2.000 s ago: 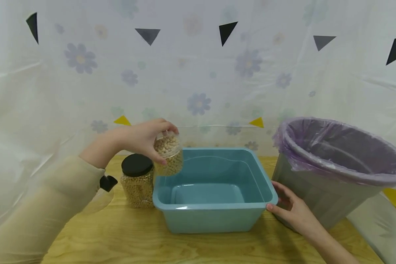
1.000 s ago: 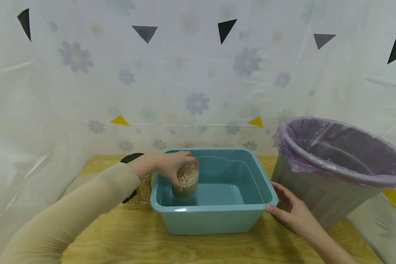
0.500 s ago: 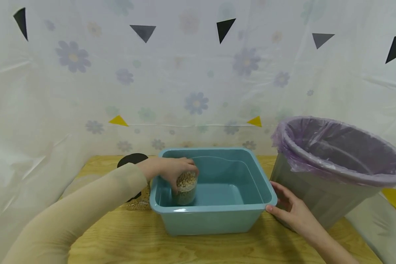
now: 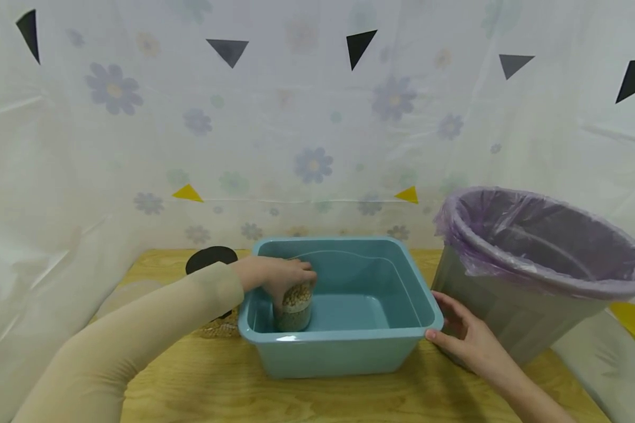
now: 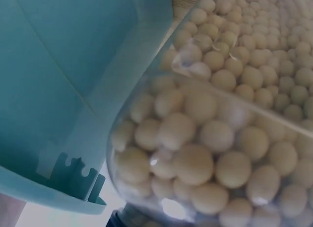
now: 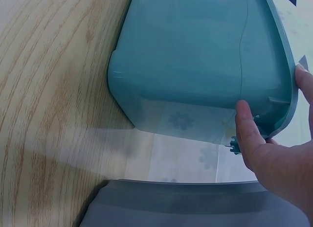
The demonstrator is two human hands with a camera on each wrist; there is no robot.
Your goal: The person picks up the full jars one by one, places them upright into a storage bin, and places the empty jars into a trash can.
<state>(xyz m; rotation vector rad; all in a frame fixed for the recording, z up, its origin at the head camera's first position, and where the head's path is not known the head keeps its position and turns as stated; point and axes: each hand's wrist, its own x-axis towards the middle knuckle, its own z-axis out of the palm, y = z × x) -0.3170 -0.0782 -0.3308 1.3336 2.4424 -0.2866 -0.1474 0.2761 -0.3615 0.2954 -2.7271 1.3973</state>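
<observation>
Right hand [image 4: 468, 341] nearest: fingers relaxed against the right front corner of the teal tub [image 4: 344, 349], thumb on the rim, steadying it rather than clamping. The tub sits on the wooden table [image 4: 217, 393], with the grey bin [image 4: 513, 329] and its purple liner just beside it on the right; the bin interior looks empty as far as it shows.

Left hand [image 4: 280, 276] grips the top of a clear jar of soybeans [image 4: 293, 308], fingers curled round its rim. The jar stands upright inside the tub's left end, close to the wall, near or on the floor; contact is not visible. The left wrist view shows beans [image 5: 195, 153] packed against the clear wall.

Behind the sleeve, a second jar with a black lid [image 4: 210, 257], mostly hidden.

Versus 2 s ago: the jar was above the tub's left rim; now it is down inside. Right hand unchanged.
</observation>
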